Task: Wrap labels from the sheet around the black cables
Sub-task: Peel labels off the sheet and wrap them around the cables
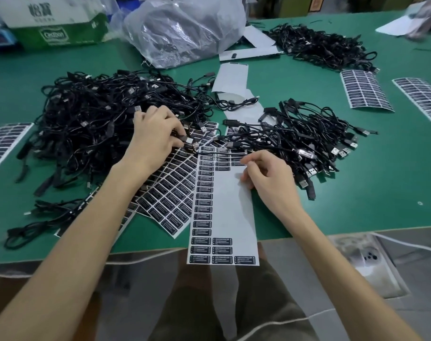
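Your left grip pinches one cable close to its plug, just above the middle of the frame. Your right grip has curled fingers, with the tips at a label on the sheet. I cannot tell if it has hold of the label yet.

The sheet lies in the middle and hangs over the bench edge toward you. A lot of it is bare. The middle and right strips are gone for most of its length. The left strip is full, and there are some labels at the top and bottom. So I think you are well into this sheet but not done with it.

I think the whole job has a long way to go. The big pile at the left is a tangle and looks untouched. The small pile at the right lies neater, with plugs pointing right. I guess those are finished, but I cannot see labels on them. A full sheet lies under yours, and spare sheets wait at the right and at the left edge.

The bench is green. A plastic bag sits at the top middle, a box at the upper left, and a far pile at the upper right. Someone's blurry hand shows in the top right corner. Grey floor shows along the bottom.
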The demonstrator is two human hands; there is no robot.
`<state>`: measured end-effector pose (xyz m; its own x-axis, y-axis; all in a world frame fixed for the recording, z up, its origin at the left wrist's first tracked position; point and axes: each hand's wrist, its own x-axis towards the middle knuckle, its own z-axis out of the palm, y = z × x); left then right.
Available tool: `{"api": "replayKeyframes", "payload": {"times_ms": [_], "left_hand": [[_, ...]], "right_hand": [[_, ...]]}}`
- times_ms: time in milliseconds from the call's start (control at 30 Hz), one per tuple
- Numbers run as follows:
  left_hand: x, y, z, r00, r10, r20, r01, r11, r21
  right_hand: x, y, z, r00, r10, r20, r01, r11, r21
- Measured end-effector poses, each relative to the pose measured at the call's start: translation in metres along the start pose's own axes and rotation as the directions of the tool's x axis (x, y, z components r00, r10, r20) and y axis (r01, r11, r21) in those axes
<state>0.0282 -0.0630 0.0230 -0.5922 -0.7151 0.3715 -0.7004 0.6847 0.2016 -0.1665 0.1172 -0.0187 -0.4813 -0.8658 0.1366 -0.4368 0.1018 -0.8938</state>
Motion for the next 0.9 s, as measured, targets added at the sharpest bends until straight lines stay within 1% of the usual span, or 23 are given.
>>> {"api": "replayKeyframes", "payload": {"times_ms": [67, 167, 233, 267, 333, 433, 533, 633, 767, 833, 900], "left_hand": [[0.0, 0.009, -0.003, 0.997, 0.005, -0.073, -0.016, 0.989, -0.148], [0.002, 0.025, -0.015, 0.984, -0.025, -0.176, -0.05, 0.912, -0.406], [0.001, 0.036, -0.023, 0.972, -0.042, -0.233, -0.079, 0.871, -0.485], [0.0, 0.04, -0.025, 0.965, -0.034, -0.261, -0.104, 0.862, -0.496], [-0.004, 0.044, -0.026, 0.958, 0.002, -0.287, -0.148, 0.859, -0.49], [-0.013, 0.043, -0.016, 0.973, 0.053, -0.225, -0.158, 0.863, -0.48], [-0.018, 0.036, 0.003, 0.981, 0.08, -0.177, -0.139, 0.926, -0.352], [-0.02, 0.02, 0.02, 0.987, 0.022, -0.159, -0.05, 0.983, -0.175], [-0.024, 0.005, 0.028, 0.983, -0.038, -0.178, 0.039, 0.999, 0.002], [-0.022, -0.001, 0.025, 0.972, -0.104, -0.212, 0.11, 0.994, 0.015], [-0.018, -0.007, 0.02, 0.956, -0.165, -0.242, 0.165, 0.986, -0.021]], "right_hand": [[0.0, 0.0, -0.001, 1.0, 0.0, 0.004, 0.0, 1.0, -0.005], [-0.001, -0.001, -0.001, 1.0, 0.001, 0.007, -0.001, 1.0, -0.008], [-0.001, -0.002, 0.0, 1.0, -0.004, 0.01, 0.004, 1.0, -0.012], [-0.001, -0.003, -0.001, 1.0, -0.008, 0.01, 0.008, 1.0, -0.012], [-0.002, -0.003, -0.001, 1.0, -0.013, 0.017, 0.014, 1.0, -0.011], [-0.003, -0.004, -0.001, 0.999, -0.023, 0.032, 0.024, 1.0, -0.02], [-0.004, -0.005, -0.002, 0.999, -0.023, 0.036, 0.024, 0.999, -0.022], [-0.004, -0.005, -0.002, 0.999, -0.018, 0.036, 0.019, 0.999, -0.027], [-0.004, -0.005, -0.002, 0.999, -0.009, 0.036, 0.01, 1.0, -0.027], [-0.003, -0.005, -0.002, 0.999, -0.007, 0.04, 0.009, 1.0, -0.03], [-0.002, -0.005, -0.002, 0.999, -0.007, 0.041, 0.009, 0.999, -0.032]]}}
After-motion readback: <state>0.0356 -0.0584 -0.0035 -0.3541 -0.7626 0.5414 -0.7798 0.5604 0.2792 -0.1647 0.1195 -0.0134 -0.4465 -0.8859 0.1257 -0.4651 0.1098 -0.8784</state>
